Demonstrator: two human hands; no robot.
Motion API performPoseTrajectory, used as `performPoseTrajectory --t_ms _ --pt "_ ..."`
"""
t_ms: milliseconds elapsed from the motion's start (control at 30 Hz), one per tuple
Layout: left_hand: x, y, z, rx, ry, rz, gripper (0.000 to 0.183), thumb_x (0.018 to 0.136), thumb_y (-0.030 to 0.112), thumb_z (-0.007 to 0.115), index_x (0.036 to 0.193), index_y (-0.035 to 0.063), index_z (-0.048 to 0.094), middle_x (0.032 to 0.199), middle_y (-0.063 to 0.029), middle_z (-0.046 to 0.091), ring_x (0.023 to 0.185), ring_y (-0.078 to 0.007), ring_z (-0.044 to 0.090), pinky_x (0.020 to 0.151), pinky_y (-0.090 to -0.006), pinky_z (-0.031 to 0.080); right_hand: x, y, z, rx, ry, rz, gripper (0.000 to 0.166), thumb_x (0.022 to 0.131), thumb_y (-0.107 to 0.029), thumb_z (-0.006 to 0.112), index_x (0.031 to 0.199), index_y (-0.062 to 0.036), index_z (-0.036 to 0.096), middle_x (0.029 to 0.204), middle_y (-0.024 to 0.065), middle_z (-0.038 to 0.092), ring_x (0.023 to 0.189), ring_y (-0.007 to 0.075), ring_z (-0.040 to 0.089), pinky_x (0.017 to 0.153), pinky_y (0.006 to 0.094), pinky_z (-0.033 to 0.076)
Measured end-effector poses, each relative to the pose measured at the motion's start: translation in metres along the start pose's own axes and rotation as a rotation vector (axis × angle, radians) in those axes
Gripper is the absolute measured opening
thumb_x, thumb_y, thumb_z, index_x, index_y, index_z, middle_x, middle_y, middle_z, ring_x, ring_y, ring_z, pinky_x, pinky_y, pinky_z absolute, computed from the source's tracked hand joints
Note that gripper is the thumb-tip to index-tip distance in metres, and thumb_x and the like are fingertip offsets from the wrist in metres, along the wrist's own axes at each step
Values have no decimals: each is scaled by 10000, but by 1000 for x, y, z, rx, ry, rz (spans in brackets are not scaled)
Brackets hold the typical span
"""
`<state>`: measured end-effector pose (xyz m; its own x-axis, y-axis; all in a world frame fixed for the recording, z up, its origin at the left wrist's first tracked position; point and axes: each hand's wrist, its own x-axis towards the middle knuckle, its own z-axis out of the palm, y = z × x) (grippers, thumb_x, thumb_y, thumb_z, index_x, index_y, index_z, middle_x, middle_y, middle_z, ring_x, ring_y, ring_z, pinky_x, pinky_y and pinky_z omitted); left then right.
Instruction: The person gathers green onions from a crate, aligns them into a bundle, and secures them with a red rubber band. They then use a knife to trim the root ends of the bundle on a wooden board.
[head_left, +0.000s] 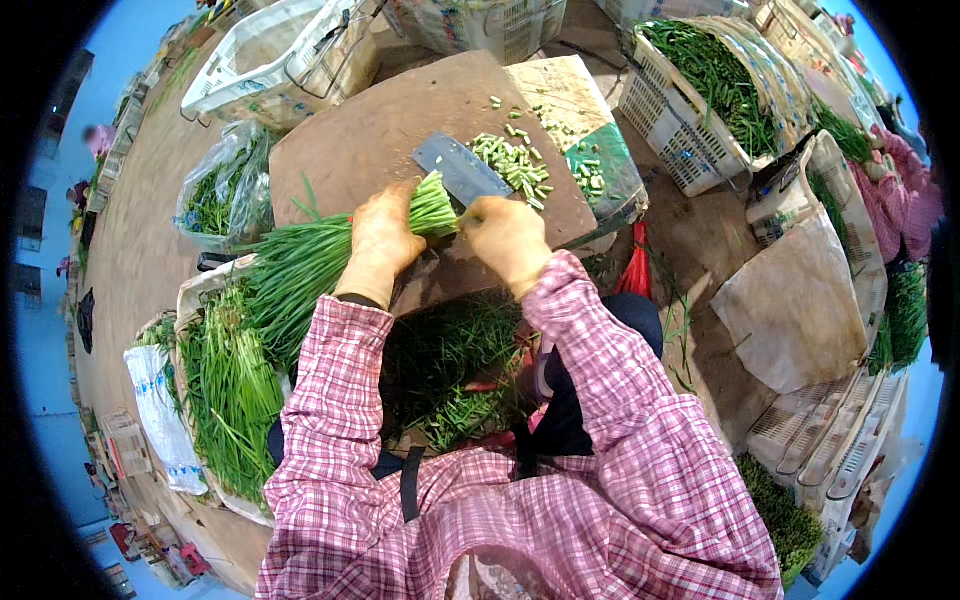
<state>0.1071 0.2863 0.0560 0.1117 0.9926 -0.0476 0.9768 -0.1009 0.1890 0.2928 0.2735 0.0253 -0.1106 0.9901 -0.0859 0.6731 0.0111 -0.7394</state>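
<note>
My left hand (386, 232), in a yellowish glove, grips a bundle of long green stalks (300, 262) near its cut ends, which point to the right. The leafy part trails down to the left. My right hand (502, 236), gloved alike, has its fingers curled at the lower edge of the cut ends; whether it pinches a stalk or the hidden handle of the cleaver cannot be told. The cleaver (461, 169) lies with its blade on the brown board (360, 142), just above my hands. Short cut stalk pieces (517, 161) are scattered to the blade's right.
A crate of leafy stalks (232, 390) stands at lower left, a plastic bag of greens (225, 187) above it. White crates (675, 112) stand beyond the board. A red bag (636, 262) hangs at its right. Another person (896, 187) is at far right.
</note>
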Motion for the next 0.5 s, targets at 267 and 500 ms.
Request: performPoseTrajectory --t_ms 267,500 --pt "-21 -23 -15 -94 93 38 1072 550 337 950 1470 114 446 1442 -151 526 1317 -381 484 1128 -484 370 -9 -2 -59 -438 86 -299 611 796 -321 792 1297 -35 593 1053 177 688 936 353 687 799 449 556" --pt "-111 -64 2 -201 542 -10 684 705 40 826 1343 68 583 1457 -180 514 1367 -382 454 1144 -483 356 29 -72 -14 -808 -278 -575 1094 804 -483 786 1610 -120 141 1669 157 139 1548 331 102 1257 464 123"
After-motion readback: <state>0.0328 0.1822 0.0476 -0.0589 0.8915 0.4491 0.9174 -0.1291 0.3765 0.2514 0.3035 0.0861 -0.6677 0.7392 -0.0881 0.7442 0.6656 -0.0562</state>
